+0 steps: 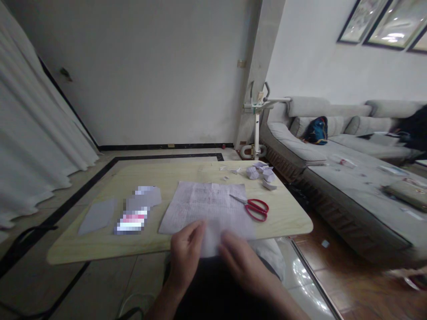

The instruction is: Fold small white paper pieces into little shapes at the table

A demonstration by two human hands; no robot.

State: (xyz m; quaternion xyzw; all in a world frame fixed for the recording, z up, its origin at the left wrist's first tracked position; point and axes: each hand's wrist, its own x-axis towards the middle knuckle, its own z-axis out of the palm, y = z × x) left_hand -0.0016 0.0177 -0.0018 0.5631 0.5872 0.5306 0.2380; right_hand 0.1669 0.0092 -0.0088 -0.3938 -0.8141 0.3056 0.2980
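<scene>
White paper (211, 242), pinched at left by left hand (186, 249), right hand (240, 257) blurred, its grip I cannot tell, red scissors (256, 205) beyond, toward right

Two hands (187, 243), one table (283, 213), one printed sheet (207, 204), one held paper (211, 242), one pair of red-handled scissors (256, 209), one backpack (316, 131), three framed pictures (390, 24); folded pieces (252, 173) too bunched to count.

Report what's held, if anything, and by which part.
The small white paper sheet, apparently pinched at its left edge by the left hand; the right hand is blurred, so its hold can't be told.
</scene>
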